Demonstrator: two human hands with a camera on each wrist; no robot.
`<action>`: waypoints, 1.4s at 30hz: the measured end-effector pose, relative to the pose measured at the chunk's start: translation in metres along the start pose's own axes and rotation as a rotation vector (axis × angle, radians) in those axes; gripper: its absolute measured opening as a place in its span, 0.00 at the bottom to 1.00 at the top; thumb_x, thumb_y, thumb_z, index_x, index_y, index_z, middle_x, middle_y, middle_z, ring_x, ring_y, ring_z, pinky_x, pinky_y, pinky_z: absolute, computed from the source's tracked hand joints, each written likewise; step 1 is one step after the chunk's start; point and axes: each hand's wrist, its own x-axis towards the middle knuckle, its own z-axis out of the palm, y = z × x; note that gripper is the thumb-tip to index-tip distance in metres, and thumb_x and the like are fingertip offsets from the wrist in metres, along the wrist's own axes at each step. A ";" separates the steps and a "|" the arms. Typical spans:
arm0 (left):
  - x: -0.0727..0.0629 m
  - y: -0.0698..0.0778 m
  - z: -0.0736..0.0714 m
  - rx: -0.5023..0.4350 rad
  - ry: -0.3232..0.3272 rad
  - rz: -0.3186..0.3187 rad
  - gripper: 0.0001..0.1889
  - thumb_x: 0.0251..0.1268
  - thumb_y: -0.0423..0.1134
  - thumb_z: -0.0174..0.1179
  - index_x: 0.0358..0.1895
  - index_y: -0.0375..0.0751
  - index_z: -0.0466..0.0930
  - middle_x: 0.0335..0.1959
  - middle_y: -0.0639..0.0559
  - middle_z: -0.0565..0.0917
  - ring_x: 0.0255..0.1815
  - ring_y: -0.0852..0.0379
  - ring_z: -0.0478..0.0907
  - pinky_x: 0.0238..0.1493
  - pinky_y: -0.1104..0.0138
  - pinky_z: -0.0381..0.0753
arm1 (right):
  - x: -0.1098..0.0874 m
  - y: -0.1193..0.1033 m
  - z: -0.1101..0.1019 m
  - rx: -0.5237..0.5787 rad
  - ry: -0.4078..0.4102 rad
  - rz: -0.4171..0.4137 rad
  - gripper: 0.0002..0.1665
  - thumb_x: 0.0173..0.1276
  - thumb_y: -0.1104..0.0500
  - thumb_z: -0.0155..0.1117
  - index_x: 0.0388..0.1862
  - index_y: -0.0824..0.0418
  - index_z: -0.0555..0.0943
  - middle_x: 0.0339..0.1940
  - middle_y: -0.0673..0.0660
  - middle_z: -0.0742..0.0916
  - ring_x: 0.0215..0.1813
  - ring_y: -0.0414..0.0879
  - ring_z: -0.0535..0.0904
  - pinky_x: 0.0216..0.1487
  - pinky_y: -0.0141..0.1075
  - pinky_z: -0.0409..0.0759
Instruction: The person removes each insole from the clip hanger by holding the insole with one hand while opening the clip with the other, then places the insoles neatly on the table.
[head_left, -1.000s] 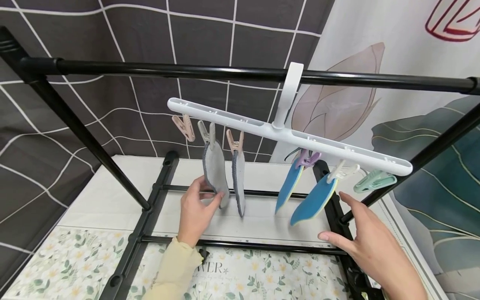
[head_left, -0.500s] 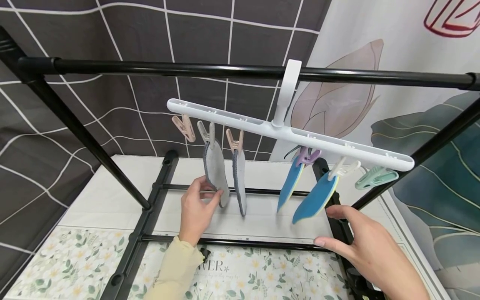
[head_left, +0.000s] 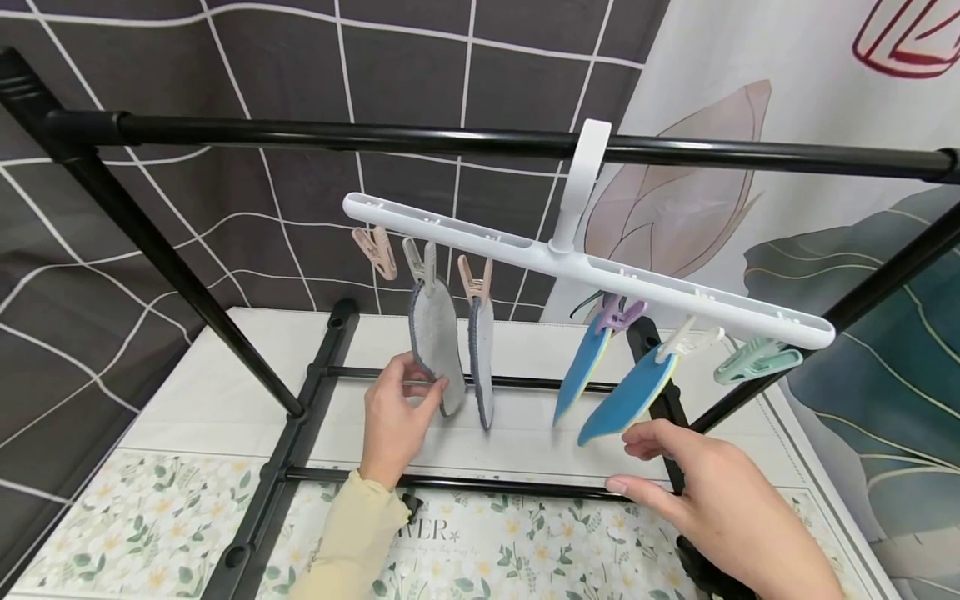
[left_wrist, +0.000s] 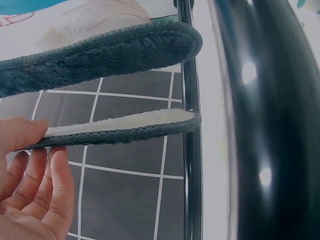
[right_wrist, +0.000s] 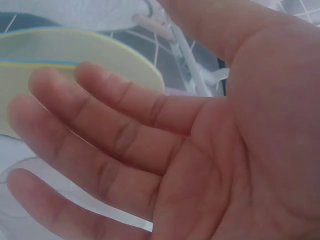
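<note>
Between thumb and fingers, my left hand (head_left: 397,421) pinches the lower edge of a grey insole (head_left: 437,342), which hangs from a grey clothespin (head_left: 422,265). Beside it a second grey insole (head_left: 482,362) hangs from a peach clothespin (head_left: 476,282). In the left wrist view both insoles show a dark fuzzy side. My right hand (head_left: 705,487) is beside the lower tip of a blue insole (head_left: 628,400) held by a white clothespin; its fingers are spread and hold nothing. Another blue insole (head_left: 583,367) hangs from a purple clothespin (head_left: 621,312).
A white clip hanger (head_left: 465,235) hooks over the black rack's top bar (head_left: 337,136), tilted down to the right. Unused peach (head_left: 375,252) and green (head_left: 757,360) clothespins hang at its ends. Black lower rails (head_left: 510,486) cross above a floral-printed surface (head_left: 172,517).
My right hand has moved left and slightly down, closer to the nearer blue insole's tip. The left hand keeps its pinch on the grey insole, which has turned a little.
</note>
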 end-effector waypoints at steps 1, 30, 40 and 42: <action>0.000 0.000 0.000 -0.001 0.000 0.002 0.18 0.57 0.27 0.72 0.49 0.33 0.78 0.37 0.46 0.84 0.32 0.55 0.86 0.35 0.72 0.84 | 0.001 -0.002 0.000 0.001 -0.003 -0.002 0.26 0.59 0.35 0.72 0.47 0.50 0.83 0.41 0.42 0.87 0.41 0.41 0.84 0.36 0.41 0.81; -0.003 -0.001 0.001 0.052 0.015 0.041 0.22 0.49 0.26 0.65 0.51 0.33 0.75 0.30 0.48 0.82 0.24 0.60 0.79 0.25 0.67 0.80 | 0.041 -0.082 0.022 0.171 0.210 -0.385 0.23 0.65 0.45 0.72 0.55 0.54 0.82 0.49 0.44 0.87 0.48 0.38 0.84 0.45 0.38 0.83; -0.006 -0.001 0.000 0.038 -0.054 0.041 0.33 0.47 0.27 0.60 0.64 0.37 0.70 0.24 0.51 0.76 0.20 0.60 0.71 0.21 0.68 0.73 | 0.058 -0.107 0.028 0.306 0.345 -0.469 0.31 0.65 0.52 0.74 0.63 0.62 0.77 0.61 0.54 0.83 0.61 0.45 0.81 0.56 0.42 0.81; -0.005 -0.001 0.000 0.030 -0.055 0.044 0.34 0.46 0.27 0.60 0.64 0.37 0.70 0.25 0.50 0.77 0.21 0.59 0.71 0.21 0.68 0.73 | 0.060 -0.112 0.028 0.340 0.379 -0.454 0.31 0.65 0.52 0.74 0.63 0.61 0.77 0.60 0.53 0.84 0.59 0.44 0.82 0.56 0.41 0.81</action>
